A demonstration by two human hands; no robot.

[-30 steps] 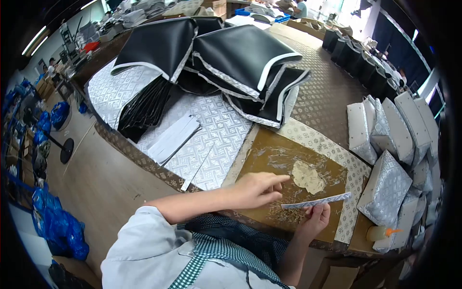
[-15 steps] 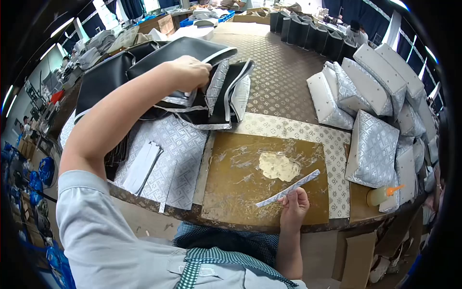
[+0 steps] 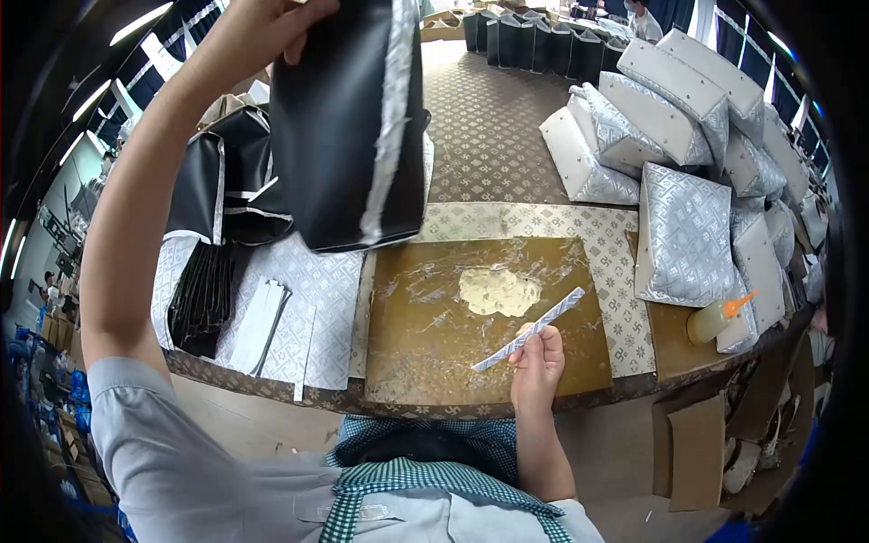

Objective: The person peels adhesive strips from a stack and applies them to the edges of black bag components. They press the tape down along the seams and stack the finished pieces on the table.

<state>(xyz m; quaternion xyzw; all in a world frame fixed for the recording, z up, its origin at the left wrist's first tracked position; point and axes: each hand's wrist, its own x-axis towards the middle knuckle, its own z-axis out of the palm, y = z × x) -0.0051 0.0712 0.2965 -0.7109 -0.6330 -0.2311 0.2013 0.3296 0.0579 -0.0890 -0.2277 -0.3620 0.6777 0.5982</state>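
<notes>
My left hand (image 3: pixel 282 29) is raised at the top of the view, its fingers closed on the upper edge of a black bag lining (image 3: pixel 335 136). A silvery-white seam edge runs down the side of this lining, and it hangs above the table. In my right hand (image 3: pixel 539 362), a narrow silver patterned strip (image 3: pixel 561 309) is pinched between thumb and fingers, slanting over a brown board (image 3: pixel 444 353). Pale yellow paste (image 3: pixel 500 291) lies spread on that board, just beyond the strip.
More black linings (image 3: pixel 195 185) lie at the left, near a stack of white strips (image 3: pixel 258 330) on patterned sheet. Silver bags (image 3: pixel 688 235) are piled at the right beside a bottle with an orange nozzle (image 3: pixel 711 321). Black bags (image 3: pixel 543 45) stand in a row behind; a person (image 3: pixel 644 23) is beyond.
My left hand has lifted one black lining up off the pile at the left. My right hand keeps the strip over the board. The whole view has shifted slightly.
</notes>
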